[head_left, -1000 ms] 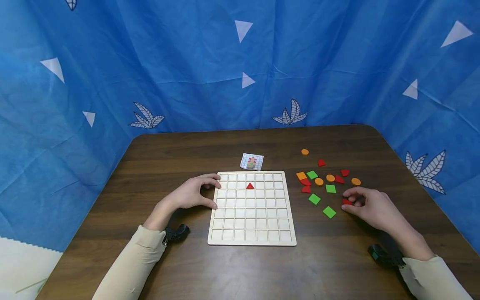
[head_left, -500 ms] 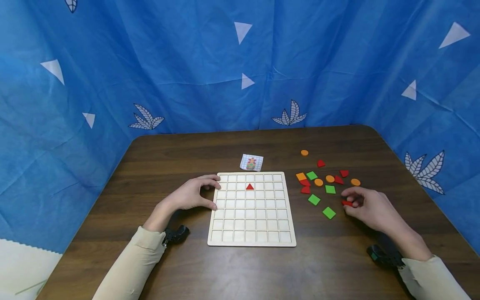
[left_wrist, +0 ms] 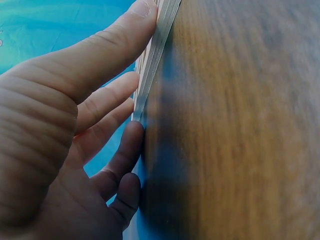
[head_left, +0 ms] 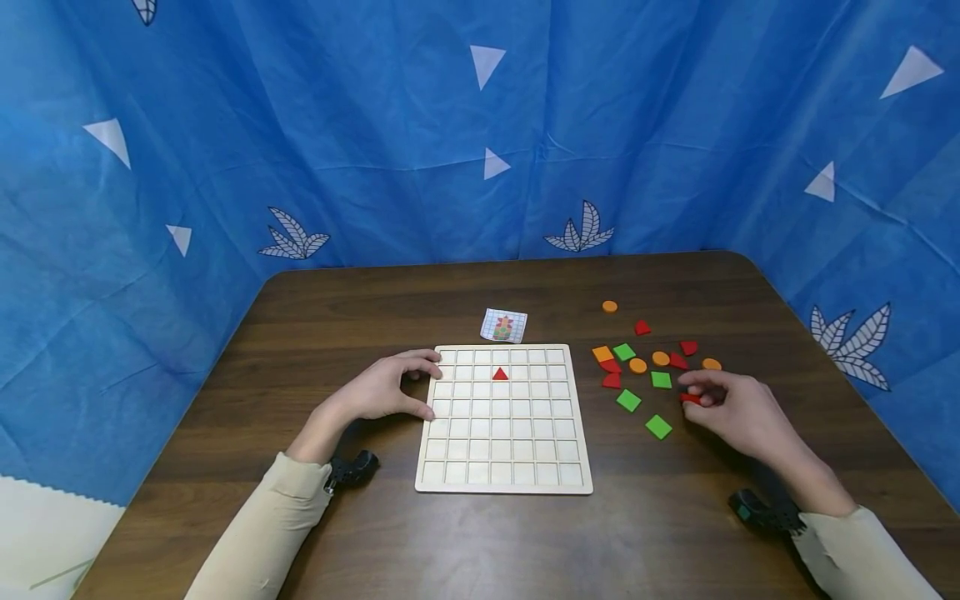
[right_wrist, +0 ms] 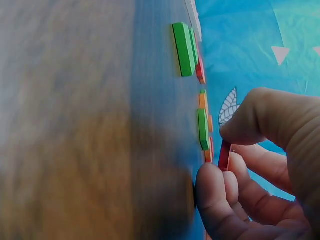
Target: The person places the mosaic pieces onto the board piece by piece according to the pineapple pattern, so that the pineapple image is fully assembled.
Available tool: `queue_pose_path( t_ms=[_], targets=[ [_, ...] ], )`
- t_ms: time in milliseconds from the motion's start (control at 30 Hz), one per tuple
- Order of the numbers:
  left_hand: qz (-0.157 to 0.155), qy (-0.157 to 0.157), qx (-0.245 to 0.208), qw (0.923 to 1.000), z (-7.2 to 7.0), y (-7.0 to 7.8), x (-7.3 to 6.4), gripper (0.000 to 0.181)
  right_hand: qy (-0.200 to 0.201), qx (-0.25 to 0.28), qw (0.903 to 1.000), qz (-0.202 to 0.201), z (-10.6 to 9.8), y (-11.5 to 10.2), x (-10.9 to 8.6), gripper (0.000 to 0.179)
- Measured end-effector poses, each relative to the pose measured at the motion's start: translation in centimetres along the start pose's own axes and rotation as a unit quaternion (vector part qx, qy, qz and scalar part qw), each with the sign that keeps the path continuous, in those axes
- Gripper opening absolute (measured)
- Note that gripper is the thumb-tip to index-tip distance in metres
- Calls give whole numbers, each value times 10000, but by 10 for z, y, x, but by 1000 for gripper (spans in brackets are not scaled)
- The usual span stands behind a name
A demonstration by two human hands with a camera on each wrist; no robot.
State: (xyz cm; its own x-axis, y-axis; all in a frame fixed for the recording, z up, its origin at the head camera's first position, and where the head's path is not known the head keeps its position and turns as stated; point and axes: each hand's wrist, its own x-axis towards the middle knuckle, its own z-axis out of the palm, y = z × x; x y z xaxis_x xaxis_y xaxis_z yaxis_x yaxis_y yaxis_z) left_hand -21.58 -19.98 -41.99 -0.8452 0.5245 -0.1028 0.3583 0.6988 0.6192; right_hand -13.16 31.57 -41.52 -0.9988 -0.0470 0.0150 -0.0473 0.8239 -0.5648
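My right hand [head_left: 738, 408] pinches a small red tile [right_wrist: 225, 156] between thumb and fingertips, over the table's right side. In the right wrist view the tile shows edge-on, its shape partly hidden by the fingers. My left hand [head_left: 386, 386] rests at the left edge of a pale wooden grid board [head_left: 504, 485], its thumb and fingertips touching that edge. One red triangle tile [head_left: 500, 374] lies in a cell of the board's second row from the far side. Green square tiles [head_left: 659, 427] lie just left of the right hand.
Beyond the board lies a small printed card [head_left: 503, 325] with a coloured pattern. Between the board and the right hand are scattered red tiles [head_left: 611, 381], orange round tiles [head_left: 637, 366] and an orange square tile [head_left: 602, 354]. A blue curtain [head_left: 420, 125] hangs behind the brown table [head_left: 360, 304].
The right hand has shifted slightly left and away from the body, and the red tile in its fingers has tilted. The left hand and the board have stayed in place.
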Motion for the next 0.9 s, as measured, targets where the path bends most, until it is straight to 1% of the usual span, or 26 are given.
queue_pose_path(
  t_ms=[233,400,567,733,900],
  targets=[
    [-13,-23,59,10000,-1,-1,0,57,-65,175,9998,-55,6,-12,5,27],
    [39,-14,43,10000,0,-1,0,57,-260,279,9992,-130,9,-29,13,24],
    [49,-19,-4,10000,0,-1,0,56,-379,501,9978,-203,14,-50,22,23],
    [57,-5,56,10000,1,-2,1,56,-387,745,9961,-263,26,-73,32,22],
    [71,9,59,10000,1,-1,1,58,-410,939,9943,-276,43,-92,44,22]
  ],
)
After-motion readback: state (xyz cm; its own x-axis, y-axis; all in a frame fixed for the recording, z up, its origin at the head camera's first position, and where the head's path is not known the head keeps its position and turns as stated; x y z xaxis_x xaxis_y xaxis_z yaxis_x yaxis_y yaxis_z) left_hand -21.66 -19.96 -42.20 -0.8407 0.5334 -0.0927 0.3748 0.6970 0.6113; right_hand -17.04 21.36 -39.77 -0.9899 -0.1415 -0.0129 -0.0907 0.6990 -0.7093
